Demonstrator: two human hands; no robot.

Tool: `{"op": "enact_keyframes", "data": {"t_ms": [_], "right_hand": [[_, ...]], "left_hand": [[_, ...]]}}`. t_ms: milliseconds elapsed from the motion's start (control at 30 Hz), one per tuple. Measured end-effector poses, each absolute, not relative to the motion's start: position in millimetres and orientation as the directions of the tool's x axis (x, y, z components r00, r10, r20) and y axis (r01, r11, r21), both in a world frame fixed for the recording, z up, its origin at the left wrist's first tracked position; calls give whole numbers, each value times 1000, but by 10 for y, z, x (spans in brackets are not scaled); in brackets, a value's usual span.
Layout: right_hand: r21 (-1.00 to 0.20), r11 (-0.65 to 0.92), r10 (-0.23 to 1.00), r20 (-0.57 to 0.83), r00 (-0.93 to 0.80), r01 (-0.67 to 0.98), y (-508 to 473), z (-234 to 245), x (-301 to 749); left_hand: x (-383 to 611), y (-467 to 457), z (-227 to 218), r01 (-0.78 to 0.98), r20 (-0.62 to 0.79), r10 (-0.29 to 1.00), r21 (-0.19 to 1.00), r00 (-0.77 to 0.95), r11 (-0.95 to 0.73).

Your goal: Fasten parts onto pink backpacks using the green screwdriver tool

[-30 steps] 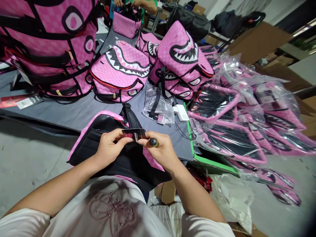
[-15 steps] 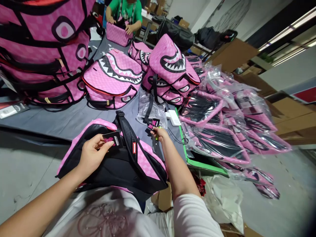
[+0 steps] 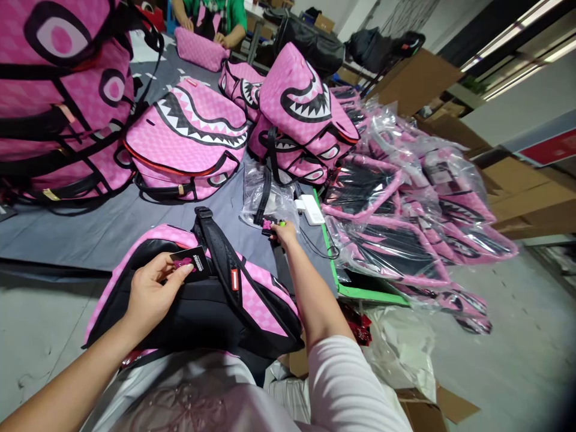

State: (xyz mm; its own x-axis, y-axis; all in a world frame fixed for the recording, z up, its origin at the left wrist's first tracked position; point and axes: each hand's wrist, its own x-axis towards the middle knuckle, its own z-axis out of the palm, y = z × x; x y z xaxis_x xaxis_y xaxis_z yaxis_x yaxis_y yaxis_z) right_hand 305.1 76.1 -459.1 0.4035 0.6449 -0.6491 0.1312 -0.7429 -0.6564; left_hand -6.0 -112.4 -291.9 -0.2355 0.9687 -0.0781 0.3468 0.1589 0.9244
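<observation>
A pink-and-black backpack (image 3: 198, 312) lies across my lap at the table's near edge, with its black strap (image 3: 220, 252) uppermost. Between the thumb and fingers of my left hand (image 3: 157, 285) is a black hang tag (image 3: 191, 263) with pink print and white lettering, held over the backpack. My right hand (image 3: 284, 233) reaches forward to the tabletop, closed around a slim yellow-green pen-like tool (image 3: 282, 223), mostly hidden by the fingers. Its fingertips are at a few small black-and-pink tags (image 3: 268, 226) beside a clear plastic bag (image 3: 252, 195).
Finished-looking pink shark-mouth backpacks (image 3: 189, 138) stand on the grey-covered table (image 3: 49, 240), with a tall stack (image 3: 58, 120) at left. Plastic-wrapped backpacks (image 3: 391, 246) pile up at right. A white device (image 3: 310, 209) with a cable lies near the green edge (image 3: 369, 294). A co-worker (image 3: 211, 24) handles a pink bag.
My right hand has moved forward and slightly left, bringing the tool down at the tags. My left hand still holds its hang tag. The view has shifted a little.
</observation>
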Motion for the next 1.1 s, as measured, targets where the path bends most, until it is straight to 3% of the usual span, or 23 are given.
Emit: {"op": "enact_keyframes", "data": {"t_ms": [167,400,633,867,1100], "right_hand": [[-644,-746,656,-669,349,168,706,-4578,3115],[-560,-827,546,-771,328,61,920,-4447,3106],[-710,-704,618,-633,467,-30,1114,-4424,2910],[-757,-634,726,-514,456,156,887,-4350,2830],[-794,-420,907,-348,237,441,353,-3430,2702]], "left_hand": [[-56,-1107,-2931,399,-51,973,906,-225,140],[-67,-1099,-2968,449,-59,977,882,-203,146],[-101,-1124,-3010,430,-49,974,892,-223,144],[-104,-1108,-2969,371,-58,970,917,-234,145],[-57,-1143,-2892,305,-56,963,942,-262,138]]}}
